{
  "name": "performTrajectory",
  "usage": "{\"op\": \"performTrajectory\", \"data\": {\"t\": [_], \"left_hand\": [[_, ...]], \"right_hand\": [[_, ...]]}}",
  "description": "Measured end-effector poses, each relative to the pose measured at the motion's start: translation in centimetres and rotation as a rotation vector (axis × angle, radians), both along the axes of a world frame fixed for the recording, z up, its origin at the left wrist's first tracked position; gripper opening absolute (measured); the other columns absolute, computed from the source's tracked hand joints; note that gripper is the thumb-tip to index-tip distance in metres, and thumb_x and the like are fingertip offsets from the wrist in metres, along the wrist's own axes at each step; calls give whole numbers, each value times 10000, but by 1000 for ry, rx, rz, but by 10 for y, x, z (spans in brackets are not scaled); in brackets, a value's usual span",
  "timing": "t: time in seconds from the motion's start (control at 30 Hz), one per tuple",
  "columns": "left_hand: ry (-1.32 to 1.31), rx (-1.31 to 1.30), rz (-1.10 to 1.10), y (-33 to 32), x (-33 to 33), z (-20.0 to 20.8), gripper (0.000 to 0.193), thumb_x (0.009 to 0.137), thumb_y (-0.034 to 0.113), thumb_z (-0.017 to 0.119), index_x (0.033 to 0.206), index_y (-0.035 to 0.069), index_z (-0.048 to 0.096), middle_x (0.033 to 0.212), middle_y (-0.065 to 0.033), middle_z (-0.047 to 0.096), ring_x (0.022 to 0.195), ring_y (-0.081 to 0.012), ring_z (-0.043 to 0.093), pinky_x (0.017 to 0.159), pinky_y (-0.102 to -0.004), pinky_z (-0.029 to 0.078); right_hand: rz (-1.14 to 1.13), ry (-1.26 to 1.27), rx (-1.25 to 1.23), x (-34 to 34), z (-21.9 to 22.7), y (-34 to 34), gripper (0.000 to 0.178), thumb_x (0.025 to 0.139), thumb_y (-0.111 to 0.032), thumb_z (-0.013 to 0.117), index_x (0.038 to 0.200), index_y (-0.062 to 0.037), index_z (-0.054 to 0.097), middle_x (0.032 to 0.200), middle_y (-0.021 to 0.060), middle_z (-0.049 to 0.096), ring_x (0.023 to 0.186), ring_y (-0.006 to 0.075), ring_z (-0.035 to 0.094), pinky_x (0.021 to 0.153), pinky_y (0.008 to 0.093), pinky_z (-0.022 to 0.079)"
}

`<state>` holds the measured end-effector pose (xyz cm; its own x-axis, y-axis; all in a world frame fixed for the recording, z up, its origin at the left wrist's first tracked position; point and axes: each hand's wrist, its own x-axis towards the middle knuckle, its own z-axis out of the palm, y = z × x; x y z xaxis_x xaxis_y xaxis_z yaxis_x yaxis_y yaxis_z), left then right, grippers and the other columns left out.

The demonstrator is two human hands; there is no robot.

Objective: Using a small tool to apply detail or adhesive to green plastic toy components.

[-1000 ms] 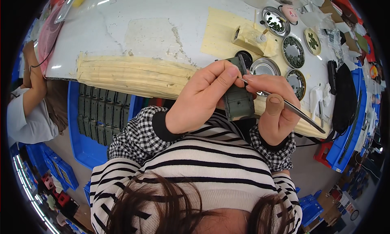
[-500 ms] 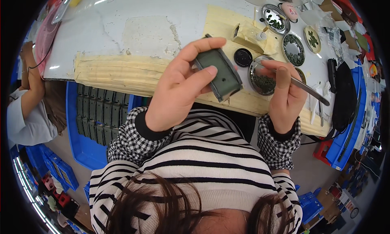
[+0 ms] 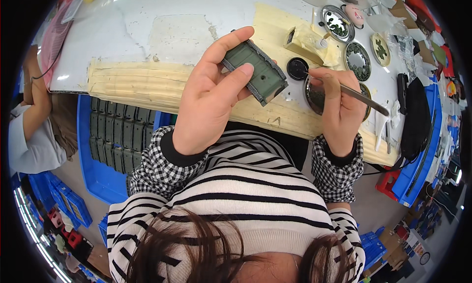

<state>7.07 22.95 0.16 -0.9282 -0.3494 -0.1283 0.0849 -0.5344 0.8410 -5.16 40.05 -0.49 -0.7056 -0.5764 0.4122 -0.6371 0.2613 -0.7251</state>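
Note:
My left hand (image 3: 204, 106) grips a dark green rectangular model hull (image 3: 269, 81), thumb on its flat face and fingers beneath. Grey track-like strips run along the hull's long edges, and a small dark hole shows near one end. In my right hand (image 3: 340, 106) is a pair of metal tweezers (image 3: 366, 100), pinched between thumb and fingers. Their tip reaches the edge of a small round black dish (image 3: 297, 69); whether it holds a tiny part is too small to tell. Partly behind that hand lies a metal dish (image 3: 312, 97) of small dark green parts.
More dishes of green parts, a metal one (image 3: 358, 62) and a pale one (image 3: 380, 49), stand at the far right. A paper-wrapped box (image 3: 307, 46) sits behind the black dish. Left below the table, a blue crate (image 3: 96, 177) holds rows of green hulls. Another person's arm (image 3: 37, 106) is at far left.
My right hand has brought the tweezers' tip from over the metal dish to the black dish. My left hand has shifted slightly left and turned the hull, exposing its track-like edges.

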Motion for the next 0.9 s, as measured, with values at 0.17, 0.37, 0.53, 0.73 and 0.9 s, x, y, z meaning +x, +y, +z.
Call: {"op": "performTrajectory", "data": {"t": [0.17,0.37,0.53,0.73,0.9], "left_hand": [[-17,2,50,1,0,-1,455,987,70,431,1425,11,322,1293,-112,456,1204,-299,533,968,-393,495],[-14,68,45,7,-6,2,443,994,82,427,1421,13,329,1273,-106,482,1201,-285,535,975,-392,494],[-6,91,44,6,-4,1,440,995,88,429,1418,15,334,1254,-107,501,1191,-278,544,971,-388,497],[-6,86,54,9,-3,1,438,995,91,430,1415,15,336,1242,-113,514,1181,-270,552,961,-382,502],[-3,90,61,10,-2,1,439,994,89,430,1416,15,334,1232,-122,525,1174,-263,557,954,-376,505]], "right_hand": [[211,89,-55,15,34,8,203,914,-27,491,903,6,691,779,99,650,751,220,578,703,325,455],[280,-156,-154,35,24,2,197,943,-82,499,987,3,670,960,148,687,892,264,643,794,338,501],[319,-176,-130,35,20,3,199,954,-121,523,1012,11,660,1011,171,682,892,259,646,797,323,505],[322,-157,-108,36,21,2,168,933,-79,548,1009,22,658,1009,174,680,892,257,649,790,312,511],[333,-131,-109,36,21,1,156,920,-55,555,1007,27,656,1004,177,679,893,259,650,786,311,514]]}}
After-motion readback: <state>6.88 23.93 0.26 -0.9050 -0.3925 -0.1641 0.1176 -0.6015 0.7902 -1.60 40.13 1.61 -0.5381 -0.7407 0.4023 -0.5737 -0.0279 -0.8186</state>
